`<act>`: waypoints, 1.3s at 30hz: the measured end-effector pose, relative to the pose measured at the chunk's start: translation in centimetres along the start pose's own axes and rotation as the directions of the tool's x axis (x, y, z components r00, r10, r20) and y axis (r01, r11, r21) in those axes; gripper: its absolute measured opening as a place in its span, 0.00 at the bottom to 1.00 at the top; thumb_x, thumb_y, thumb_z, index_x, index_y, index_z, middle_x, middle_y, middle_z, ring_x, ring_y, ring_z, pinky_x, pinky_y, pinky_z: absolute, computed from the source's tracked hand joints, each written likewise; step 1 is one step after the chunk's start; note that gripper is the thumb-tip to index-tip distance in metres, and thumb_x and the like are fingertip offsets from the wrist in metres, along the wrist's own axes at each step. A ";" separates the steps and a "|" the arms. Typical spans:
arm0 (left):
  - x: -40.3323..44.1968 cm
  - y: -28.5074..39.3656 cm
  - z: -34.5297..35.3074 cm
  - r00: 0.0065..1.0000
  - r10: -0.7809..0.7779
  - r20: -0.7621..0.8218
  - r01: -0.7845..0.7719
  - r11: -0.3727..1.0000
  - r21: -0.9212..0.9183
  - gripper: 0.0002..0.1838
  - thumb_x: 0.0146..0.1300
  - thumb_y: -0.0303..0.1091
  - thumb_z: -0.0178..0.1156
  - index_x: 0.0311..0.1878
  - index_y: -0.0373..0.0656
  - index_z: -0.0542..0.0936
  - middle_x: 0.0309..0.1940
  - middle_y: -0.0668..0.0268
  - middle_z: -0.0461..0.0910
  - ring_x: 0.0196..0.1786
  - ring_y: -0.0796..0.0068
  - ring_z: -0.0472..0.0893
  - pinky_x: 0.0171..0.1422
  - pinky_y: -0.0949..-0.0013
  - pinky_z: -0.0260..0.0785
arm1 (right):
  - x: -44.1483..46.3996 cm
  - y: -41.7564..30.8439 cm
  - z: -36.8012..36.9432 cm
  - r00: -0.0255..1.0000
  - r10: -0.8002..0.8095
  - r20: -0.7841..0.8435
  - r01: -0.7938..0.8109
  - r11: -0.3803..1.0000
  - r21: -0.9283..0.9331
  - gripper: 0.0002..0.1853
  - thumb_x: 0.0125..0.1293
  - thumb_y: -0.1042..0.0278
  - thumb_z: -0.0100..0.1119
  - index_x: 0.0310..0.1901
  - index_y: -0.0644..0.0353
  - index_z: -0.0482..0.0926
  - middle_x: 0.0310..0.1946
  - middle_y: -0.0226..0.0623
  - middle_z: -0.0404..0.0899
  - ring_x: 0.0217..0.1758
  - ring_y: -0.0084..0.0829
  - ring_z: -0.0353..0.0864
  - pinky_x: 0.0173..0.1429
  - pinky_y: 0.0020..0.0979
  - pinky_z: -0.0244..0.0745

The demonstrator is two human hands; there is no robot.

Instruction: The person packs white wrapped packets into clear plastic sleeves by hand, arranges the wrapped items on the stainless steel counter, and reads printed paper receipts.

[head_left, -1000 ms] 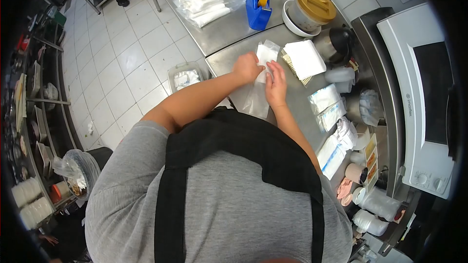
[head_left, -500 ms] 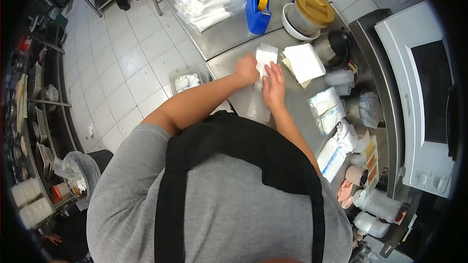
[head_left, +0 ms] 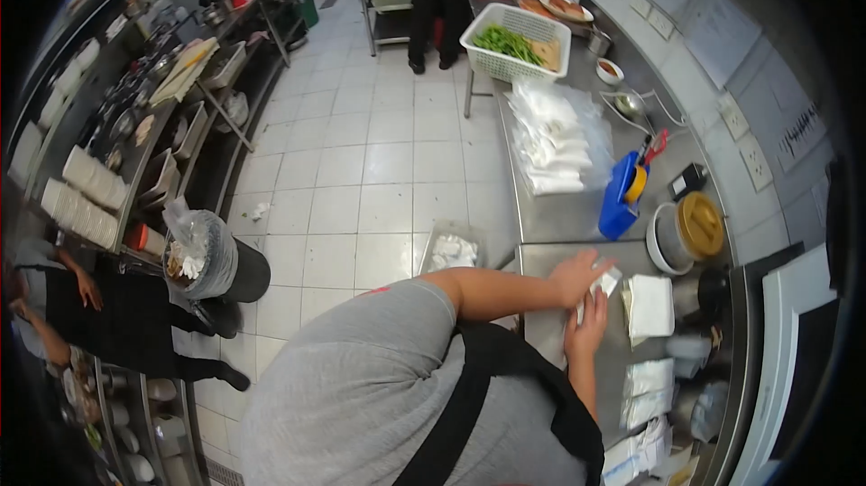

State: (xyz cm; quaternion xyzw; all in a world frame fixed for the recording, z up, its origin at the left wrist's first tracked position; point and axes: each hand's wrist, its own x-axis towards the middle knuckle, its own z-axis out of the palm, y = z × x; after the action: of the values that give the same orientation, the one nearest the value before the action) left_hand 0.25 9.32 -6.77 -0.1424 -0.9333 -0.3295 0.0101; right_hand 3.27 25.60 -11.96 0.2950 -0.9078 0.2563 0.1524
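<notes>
A small white napkin in a clear plastic sleeve (head_left: 608, 282) is on the steel counter (head_left: 541, 256), between my two hands. My left hand (head_left: 577, 279) is closed on its upper part, the fingers bent over it. Lower down, my right hand (head_left: 586, 331) has its fingers against the packet's near end; part of the sleeve is hidden beneath the hands. Just right lies a stack of white napkins (head_left: 651, 304). Nearer me are flat plastic-wrapped packs (head_left: 648, 389). A blue tape dispenser (head_left: 619, 202) with yellow tape stands beyond my hands.
White bundles in plastic (head_left: 552, 148) lie farther along the counter, before a basket of greens (head_left: 483, 49). A tub of white packets (head_left: 451, 250) sits left of the counter. A lined trash bin (head_left: 244, 274) stands on the floor. Other people (head_left: 108, 306) are at left and at the back.
My view has swung left, showing more floor and shelves. The fingers of my right hand, laid flat along the sleeve before, are now bent at the packet, which looks shorter.
</notes>
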 end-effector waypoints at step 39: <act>-5.5 -3.1 -0.3 0.634 0.760 0.145 -0.770 0.638 0.020 0.18 0.52 0.35 0.65 0.48 0.46 0.77 0.52 0.62 0.75 0.54 0.58 0.76 0.55 0.60 0.72 | -5.6 1.8 -5.8 0.972 -0.133 0.192 0.110 0.986 0.128 0.16 0.59 0.77 0.57 0.49 0.50 0.80 0.60 0.29 0.76 0.68 0.36 0.68 0.71 0.43 0.62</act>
State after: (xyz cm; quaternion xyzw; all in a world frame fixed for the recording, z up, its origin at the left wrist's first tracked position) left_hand 4.70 5.41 -9.10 -0.5436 -0.7963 -0.2471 0.0968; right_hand 7.21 32.65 -10.24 0.3827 -0.8822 0.2681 0.0583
